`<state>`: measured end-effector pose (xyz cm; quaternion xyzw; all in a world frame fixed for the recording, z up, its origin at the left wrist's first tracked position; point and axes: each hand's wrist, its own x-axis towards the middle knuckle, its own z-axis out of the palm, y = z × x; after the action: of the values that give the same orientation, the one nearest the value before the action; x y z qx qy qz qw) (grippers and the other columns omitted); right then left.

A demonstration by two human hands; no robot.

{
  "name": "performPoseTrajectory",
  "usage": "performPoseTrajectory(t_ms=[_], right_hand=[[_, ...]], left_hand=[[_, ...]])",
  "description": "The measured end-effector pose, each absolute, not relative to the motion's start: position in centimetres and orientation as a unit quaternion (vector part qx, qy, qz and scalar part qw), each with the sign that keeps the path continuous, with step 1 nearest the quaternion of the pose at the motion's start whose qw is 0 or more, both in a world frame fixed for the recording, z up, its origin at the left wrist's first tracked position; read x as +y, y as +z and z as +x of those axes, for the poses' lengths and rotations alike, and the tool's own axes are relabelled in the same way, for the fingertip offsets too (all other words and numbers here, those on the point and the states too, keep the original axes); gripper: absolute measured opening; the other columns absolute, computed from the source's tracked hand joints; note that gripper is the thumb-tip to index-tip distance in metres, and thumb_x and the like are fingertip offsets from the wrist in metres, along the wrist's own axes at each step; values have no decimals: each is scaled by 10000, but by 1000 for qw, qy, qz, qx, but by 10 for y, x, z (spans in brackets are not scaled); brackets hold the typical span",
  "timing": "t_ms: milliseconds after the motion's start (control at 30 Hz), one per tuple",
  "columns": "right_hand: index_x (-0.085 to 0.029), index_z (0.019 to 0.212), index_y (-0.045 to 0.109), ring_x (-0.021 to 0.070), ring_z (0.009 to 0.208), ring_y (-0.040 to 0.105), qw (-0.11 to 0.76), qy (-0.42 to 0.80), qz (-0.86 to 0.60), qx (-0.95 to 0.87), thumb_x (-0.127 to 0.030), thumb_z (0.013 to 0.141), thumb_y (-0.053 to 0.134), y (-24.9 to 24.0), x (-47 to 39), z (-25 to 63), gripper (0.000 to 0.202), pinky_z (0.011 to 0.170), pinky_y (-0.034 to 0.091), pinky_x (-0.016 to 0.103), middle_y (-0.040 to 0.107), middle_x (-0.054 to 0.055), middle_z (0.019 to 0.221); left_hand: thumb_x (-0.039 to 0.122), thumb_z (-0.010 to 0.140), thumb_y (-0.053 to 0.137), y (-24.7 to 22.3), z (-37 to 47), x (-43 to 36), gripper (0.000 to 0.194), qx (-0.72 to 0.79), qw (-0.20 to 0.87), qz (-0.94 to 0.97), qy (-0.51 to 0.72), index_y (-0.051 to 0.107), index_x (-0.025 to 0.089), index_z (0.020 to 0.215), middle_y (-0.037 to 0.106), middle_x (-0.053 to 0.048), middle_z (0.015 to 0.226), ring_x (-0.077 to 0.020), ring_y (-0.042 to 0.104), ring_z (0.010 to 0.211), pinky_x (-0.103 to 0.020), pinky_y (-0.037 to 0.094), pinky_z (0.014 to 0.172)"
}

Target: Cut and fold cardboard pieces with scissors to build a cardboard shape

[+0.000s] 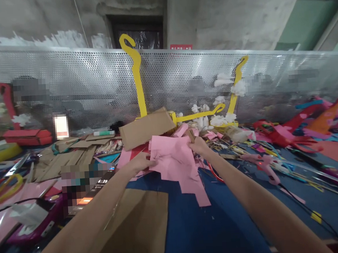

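Note:
A sheet of pink paper (173, 156) with a stepped, cut lower edge hangs between my two hands over the blue tabletop (220, 218). My left hand (142, 161) pinches its left edge. At the top right corner, my right hand (199, 145) is closed on the same sheet; a small brown cardboard piece (191, 136) shows by its fingers. Just behind the sheet leans a folded piece of cardboard (146, 128). A larger flat cardboard sheet (141, 227) lies beneath my left forearm.
A pink glue gun (264, 166) with a black cord lies to the right. Yellow paper shapes (138, 82) stand by the perforated metal screen (165, 73). Cardboard scraps (56, 164), a phone (94, 190) and a purple device (34, 222) are at left. Red paper pieces (284, 134) lie far right.

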<state>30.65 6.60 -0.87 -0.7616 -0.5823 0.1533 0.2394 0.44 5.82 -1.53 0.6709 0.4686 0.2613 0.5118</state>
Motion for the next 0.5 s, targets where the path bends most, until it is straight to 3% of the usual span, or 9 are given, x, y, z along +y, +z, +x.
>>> performPoseTrajectory(t_ms=[167, 300, 400, 500], right_hand=[[-168, 1256, 590, 250, 1059, 646, 244, 132, -755, -595, -332, 959, 626, -1, 59, 299, 341, 876, 563, 442, 619, 89, 1256], [-165, 1250, 590, 243, 1044, 651, 263, 92, -733, -620, -328, 961, 621, 13, 41, 301, 333, 873, 561, 437, 627, 94, 1240], [-111, 1166, 623, 249, 954, 665, 284, 61, -709, -643, -308, 953, 574, 24, 14, 311, 294, 850, 515, 356, 695, 127, 1068], [-130, 1105, 647, 238, 864, 664, 297, 44, -687, -662, -342, 936, 513, 29, -20, 323, 303, 793, 487, 306, 722, 101, 962]], left_hand=[[271, 640, 802, -10, 11, 46, 554, 443, 599, 604, 283, 607, 159, 1147, 678, -151, 1229, -265, 689, 994, -343, 604, 706], [185, 636, 802, -9, 9, 40, 588, 428, 636, 567, 301, 572, 175, 1177, 685, -149, 1225, -235, 715, 957, -337, 608, 786], [152, 641, 801, -5, 4, 37, 631, 425, 657, 545, 302, 542, 187, 1215, 704, -133, 1192, -198, 733, 879, -314, 599, 816], [140, 667, 780, -1, -4, 34, 630, 426, 671, 529, 297, 528, 201, 1242, 704, -118, 1203, -175, 738, 853, -286, 593, 832]])
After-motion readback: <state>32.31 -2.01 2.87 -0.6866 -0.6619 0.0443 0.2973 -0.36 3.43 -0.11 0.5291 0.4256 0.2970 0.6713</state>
